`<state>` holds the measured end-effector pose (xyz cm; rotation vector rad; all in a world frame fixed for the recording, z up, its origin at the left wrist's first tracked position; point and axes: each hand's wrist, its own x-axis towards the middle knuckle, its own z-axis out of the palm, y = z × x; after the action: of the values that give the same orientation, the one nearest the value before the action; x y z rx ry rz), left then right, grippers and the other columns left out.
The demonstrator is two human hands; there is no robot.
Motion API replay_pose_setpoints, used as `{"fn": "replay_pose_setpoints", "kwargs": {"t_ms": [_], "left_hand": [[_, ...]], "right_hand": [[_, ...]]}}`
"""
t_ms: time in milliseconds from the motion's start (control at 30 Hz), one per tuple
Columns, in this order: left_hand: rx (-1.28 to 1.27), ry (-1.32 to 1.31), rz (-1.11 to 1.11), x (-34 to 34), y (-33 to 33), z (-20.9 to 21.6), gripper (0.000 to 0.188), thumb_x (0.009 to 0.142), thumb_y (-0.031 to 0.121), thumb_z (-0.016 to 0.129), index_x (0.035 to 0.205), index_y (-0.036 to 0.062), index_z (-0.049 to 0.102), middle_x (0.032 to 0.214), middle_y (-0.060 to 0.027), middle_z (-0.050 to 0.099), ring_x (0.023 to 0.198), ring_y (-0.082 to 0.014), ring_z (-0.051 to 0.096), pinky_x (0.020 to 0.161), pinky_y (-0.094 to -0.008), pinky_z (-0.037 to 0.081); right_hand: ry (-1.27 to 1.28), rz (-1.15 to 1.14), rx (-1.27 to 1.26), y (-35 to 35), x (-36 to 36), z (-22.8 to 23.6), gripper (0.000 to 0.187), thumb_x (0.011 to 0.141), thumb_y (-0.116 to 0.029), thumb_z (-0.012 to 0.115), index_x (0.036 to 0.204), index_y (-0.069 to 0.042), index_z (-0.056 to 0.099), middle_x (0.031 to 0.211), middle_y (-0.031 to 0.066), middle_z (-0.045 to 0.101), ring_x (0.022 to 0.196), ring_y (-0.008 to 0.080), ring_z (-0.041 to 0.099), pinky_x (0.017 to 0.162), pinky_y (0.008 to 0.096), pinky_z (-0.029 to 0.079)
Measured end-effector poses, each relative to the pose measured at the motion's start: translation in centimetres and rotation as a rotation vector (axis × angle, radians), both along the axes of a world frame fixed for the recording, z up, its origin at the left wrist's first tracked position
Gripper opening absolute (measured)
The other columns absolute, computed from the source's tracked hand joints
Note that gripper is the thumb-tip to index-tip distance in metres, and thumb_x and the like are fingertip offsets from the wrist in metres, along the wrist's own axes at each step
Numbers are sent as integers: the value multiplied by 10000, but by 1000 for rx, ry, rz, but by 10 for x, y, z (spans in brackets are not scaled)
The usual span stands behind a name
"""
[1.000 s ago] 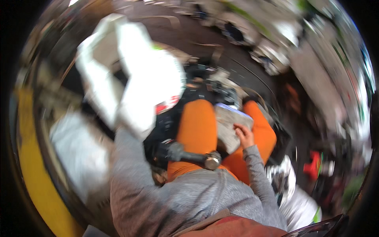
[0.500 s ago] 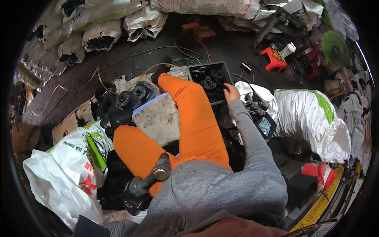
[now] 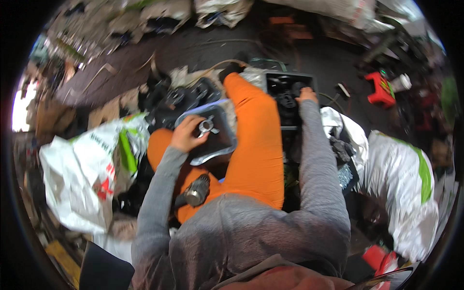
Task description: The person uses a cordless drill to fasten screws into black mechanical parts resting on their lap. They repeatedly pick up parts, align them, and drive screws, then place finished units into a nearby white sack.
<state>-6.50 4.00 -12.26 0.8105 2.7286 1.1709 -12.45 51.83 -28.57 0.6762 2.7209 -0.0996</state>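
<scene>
My left hand [image 3: 186, 135] pinches a small silvery metal ring with side tabs [image 3: 206, 126]. It is held over an open plastic tub with a dark inside and a pale bluish rim [image 3: 212, 156], between my legs. My right hand [image 3: 306, 94] reaches to the right side of a grey crate [image 3: 290, 74] beyond my right knee. Its fingers are closed at a black round part [image 3: 298, 88], somewhat blurred. Other black flanged parts [image 3: 286, 100] lie in that crate. A cordless power tool [image 3: 196, 190] rests on my left thigh.
Black round parts [image 3: 176, 96] stand beyond the tub on the left. White sacks lie on the left [image 3: 79, 179] and right [image 3: 398, 188]. A black container of small screws [image 3: 345, 176] is by my right arm. A red stool [image 3: 379, 91] stands far right; hoses cross the floor.
My left hand has come into view with the metal ring. My right hand has moved in over the crate. The dirty grey board over the tub is gone, and the view has shifted.
</scene>
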Motion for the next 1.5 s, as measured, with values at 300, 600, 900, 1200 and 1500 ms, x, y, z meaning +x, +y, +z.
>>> {"fn": "replay_pose_setpoints", "kwargs": {"t_ms": [300,600,900,1200,1500], "left_hand": [[-282,-186,-139,13,-22,-63,499,797,194,719,1255,87,553,1232,-133,515,1076,-331,560,888,-372,486],[604,135,191,99,-47,186,356,814,131,699,1123,-32,631,908,-124,688,721,-184,649,647,-299,529],[904,232,-444,104,-65,263,110,880,230,646,897,126,616,823,-32,680,704,-163,646,578,-281,525],[987,30,-699,78,-35,243,168,884,229,622,918,64,612,836,-81,681,679,-184,638,577,-282,513],[651,-209,46,97,-23,151,523,941,196,548,1333,-124,417,950,-198,633,741,-196,604,662,-297,485]], "right_hand": [[732,798,-621,-160,66,153,466,650,-116,794,1054,-36,576,1348,110,509,1179,304,536,949,379,469],[201,1345,-257,-289,75,117,451,720,-144,705,1143,-111,553,1442,50,391,1284,272,404,952,414,431],[485,1082,-467,-249,101,142,603,710,-185,764,1259,-125,522,1455,131,365,1340,359,344,1081,455,334],[673,-176,105,17,265,178,227,866,-243,625,1038,-104,677,1089,114,671,1027,291,623,868,393,482],[81,-514,-182,129,398,65,532,709,-354,774,1172,-129,642,1129,141,656,1065,287,618,944,404,470]]}}
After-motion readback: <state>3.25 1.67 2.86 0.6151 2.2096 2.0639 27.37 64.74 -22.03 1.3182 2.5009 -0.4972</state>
